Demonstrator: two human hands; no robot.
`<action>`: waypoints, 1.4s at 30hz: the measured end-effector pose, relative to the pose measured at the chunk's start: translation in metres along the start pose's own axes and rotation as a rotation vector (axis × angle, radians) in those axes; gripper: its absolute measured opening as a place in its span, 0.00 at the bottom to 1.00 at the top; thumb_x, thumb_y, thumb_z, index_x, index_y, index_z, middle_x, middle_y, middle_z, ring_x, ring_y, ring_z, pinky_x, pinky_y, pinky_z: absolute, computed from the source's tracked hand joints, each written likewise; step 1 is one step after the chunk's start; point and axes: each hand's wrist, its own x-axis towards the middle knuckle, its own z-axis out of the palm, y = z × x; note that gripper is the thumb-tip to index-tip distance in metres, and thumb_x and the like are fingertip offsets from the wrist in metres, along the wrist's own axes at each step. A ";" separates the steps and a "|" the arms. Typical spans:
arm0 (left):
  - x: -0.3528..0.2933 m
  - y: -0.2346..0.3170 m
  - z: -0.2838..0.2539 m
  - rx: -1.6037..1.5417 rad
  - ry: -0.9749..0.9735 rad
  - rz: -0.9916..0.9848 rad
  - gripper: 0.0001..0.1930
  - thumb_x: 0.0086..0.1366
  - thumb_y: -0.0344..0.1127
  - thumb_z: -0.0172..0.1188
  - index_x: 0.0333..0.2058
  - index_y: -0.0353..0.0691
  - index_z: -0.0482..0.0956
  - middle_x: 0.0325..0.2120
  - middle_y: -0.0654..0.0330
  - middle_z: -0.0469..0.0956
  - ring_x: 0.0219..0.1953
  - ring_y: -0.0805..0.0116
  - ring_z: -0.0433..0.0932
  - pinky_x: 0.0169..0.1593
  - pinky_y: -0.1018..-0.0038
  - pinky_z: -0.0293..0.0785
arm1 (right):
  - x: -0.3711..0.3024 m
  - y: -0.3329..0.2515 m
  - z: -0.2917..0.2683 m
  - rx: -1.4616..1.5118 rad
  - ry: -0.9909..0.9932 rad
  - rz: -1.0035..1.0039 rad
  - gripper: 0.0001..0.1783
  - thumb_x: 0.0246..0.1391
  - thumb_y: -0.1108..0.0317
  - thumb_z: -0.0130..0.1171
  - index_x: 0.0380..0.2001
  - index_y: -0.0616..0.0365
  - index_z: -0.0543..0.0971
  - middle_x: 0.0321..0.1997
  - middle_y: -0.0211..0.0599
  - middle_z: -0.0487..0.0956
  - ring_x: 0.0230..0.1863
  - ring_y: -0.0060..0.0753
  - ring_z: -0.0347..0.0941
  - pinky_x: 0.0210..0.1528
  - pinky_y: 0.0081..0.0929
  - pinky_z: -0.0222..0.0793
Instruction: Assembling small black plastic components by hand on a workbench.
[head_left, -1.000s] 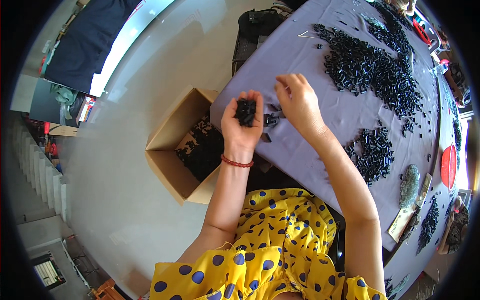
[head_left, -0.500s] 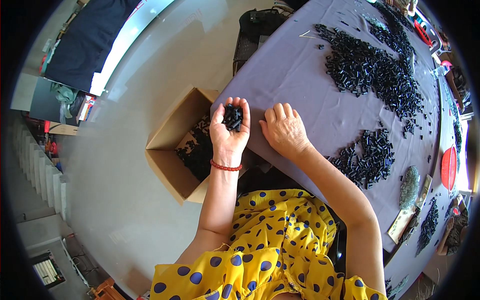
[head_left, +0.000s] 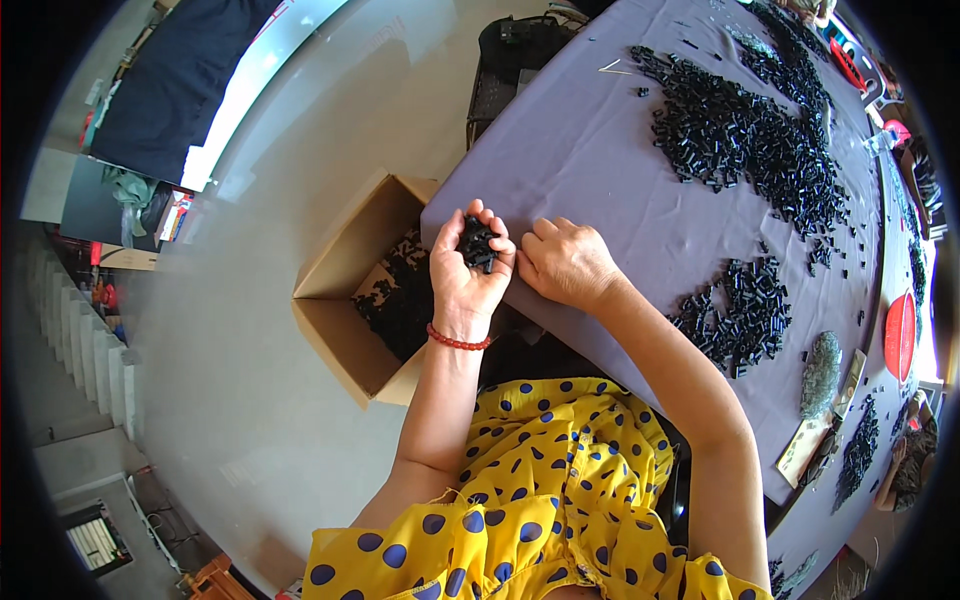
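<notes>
Left hand (head_left: 464,286): fingers curl farther over the palm than half a second ago, closing around short black tubes (head_left: 477,243).
Right hand (head_left: 570,264): fingers bent, now nearer the left hand, over the grey-purple tablecloth (head_left: 580,150); whether it grips anything, I cannot tell.
Palmed tubes: in the left palm, beside the open cardboard box (head_left: 335,335), seemingly more secure in the tighter cup.

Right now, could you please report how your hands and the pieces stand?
Left hand cupped, holding black pieces. Right hand curled close beside it. Left forearm partly hides open cardboard box.
</notes>
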 end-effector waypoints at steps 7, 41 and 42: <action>0.000 0.002 -0.009 -0.007 -0.085 -0.066 0.14 0.76 0.39 0.53 0.44 0.35 0.82 0.37 0.56 0.83 0.38 0.62 0.82 0.34 0.73 0.76 | -0.003 -0.004 0.001 -0.018 0.020 0.031 0.12 0.53 0.61 0.62 0.20 0.51 0.74 0.25 0.33 0.75 0.28 0.36 0.78 0.25 0.32 0.75; -0.006 -0.001 0.000 0.085 0.081 0.030 0.11 0.72 0.35 0.60 0.44 0.32 0.80 0.41 0.53 0.81 0.46 0.57 0.82 0.52 0.63 0.86 | 0.003 0.008 -0.001 0.354 0.244 0.355 0.15 0.59 0.63 0.66 0.26 0.59 0.73 0.21 0.44 0.79 0.21 0.47 0.78 0.26 0.40 0.76; -0.007 -0.003 0.002 0.080 0.100 0.026 0.11 0.72 0.35 0.60 0.44 0.32 0.80 0.41 0.52 0.81 0.46 0.56 0.82 0.53 0.62 0.85 | 0.004 0.011 -0.003 0.524 0.283 0.513 0.14 0.58 0.64 0.66 0.27 0.61 0.74 0.22 0.47 0.80 0.22 0.48 0.79 0.27 0.40 0.75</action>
